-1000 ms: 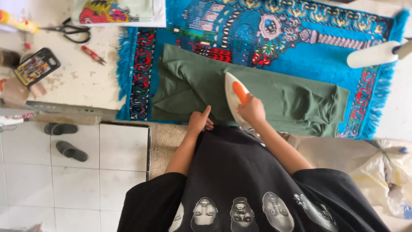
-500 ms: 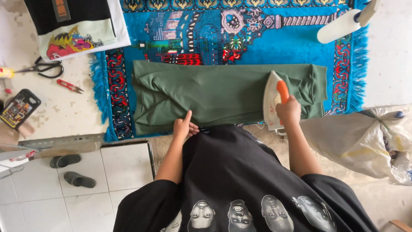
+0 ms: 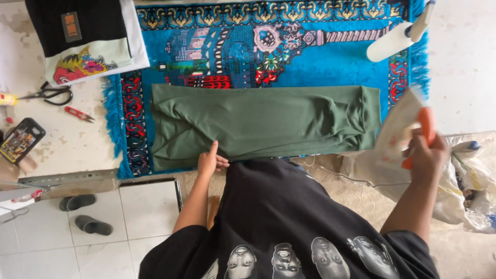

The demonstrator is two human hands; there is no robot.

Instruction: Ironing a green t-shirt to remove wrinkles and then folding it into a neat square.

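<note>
**Iron lifted off the cloth, left hand pinning the hem**

The right hand (image 3: 426, 155) has its grip wrapped tight round the orange handle of the iron (image 3: 400, 129), raised clear past the right end of the green garment (image 3: 263, 124), soleplate off the cloth so nothing scorches. The left hand (image 3: 209, 161) presses flat, fingers spread, holding nothing, on the near edge to keep the fabric smooth. The garment lies across a blue patterned rug (image 3: 310, 57) padding the surface. Beyond the iron, a white spray bottle (image 3: 398, 36); far left of the pinning hand, scissors (image 3: 49, 94).
</note>
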